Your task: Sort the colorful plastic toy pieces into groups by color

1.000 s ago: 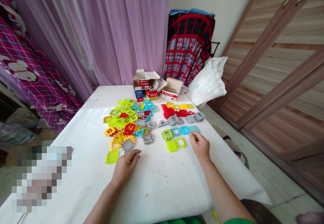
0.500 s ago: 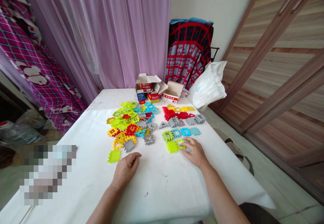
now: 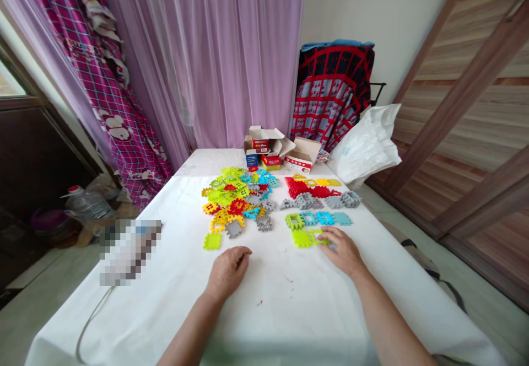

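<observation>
My right hand (image 3: 341, 251) has its fingertips on a lime-green open-centred interlocking building tile (image 3: 316, 236), pinching its right edge. Touching that tile on the left is a solid lime-green tile (image 3: 301, 238). Behind them runs a row with a stacked green frame tile (image 3: 294, 221) and several blue tiles (image 3: 324, 218). My left hand (image 3: 229, 269) rests on the white cloth with its fingers curled in and nothing visible in them. Nearest to it are a grey square tile (image 3: 233, 229) and a lone green tile (image 3: 212, 241).
A mixed heap of tiles (image 3: 227, 189) lies left of centre. Red tiles (image 3: 309, 188), grey tiles (image 3: 306, 200) and yellow tiles (image 3: 328, 182) form groups at right. Small cardboard boxes (image 3: 270, 161) and a white plastic bag (image 3: 367, 145) stand behind. A blurred-out object (image 3: 130, 253) with a cable lies left.
The camera view has turned, so the whole scene sits further right in the picture. Both hands keep nearly the same places on the table, the right one still at the green frame tile.
</observation>
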Demonstrator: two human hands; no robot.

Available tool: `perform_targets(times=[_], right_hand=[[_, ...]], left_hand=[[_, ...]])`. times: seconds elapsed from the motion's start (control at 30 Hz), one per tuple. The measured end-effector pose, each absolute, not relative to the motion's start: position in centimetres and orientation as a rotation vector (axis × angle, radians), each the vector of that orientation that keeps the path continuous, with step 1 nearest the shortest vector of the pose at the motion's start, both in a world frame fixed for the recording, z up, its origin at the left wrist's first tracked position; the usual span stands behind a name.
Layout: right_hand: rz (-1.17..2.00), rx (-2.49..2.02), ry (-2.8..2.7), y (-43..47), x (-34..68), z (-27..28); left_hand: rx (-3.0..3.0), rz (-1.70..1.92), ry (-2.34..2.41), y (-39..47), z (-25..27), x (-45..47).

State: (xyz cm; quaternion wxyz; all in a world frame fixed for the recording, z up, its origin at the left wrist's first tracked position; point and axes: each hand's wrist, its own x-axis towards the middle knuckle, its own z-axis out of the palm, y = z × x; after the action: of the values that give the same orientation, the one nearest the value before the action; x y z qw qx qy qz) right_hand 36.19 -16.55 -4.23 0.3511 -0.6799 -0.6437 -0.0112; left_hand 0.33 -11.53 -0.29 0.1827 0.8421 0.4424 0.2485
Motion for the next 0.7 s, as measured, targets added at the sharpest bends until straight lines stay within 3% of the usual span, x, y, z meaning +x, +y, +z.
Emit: perform_targets(times=[0.2, 0.33, 0.7], right_hand=[[-0.066, -1.807, -1.373, -16.6, 36.1, -4.8], [-0.090, -1.856, -1.292, -16.8, 36.0, -5.0], [-0.095, -1.864, -1.257, -17.3, 35.5, -4.1]], left_hand=[[2.428, 0.870, 1.706, -11.6, 0.0, -3.5], [2.391, 0.646, 2.016, -10.5, 0.3, -5.7], [2.512, 0.159, 1.963, -10.3, 4.0, -5.2]])
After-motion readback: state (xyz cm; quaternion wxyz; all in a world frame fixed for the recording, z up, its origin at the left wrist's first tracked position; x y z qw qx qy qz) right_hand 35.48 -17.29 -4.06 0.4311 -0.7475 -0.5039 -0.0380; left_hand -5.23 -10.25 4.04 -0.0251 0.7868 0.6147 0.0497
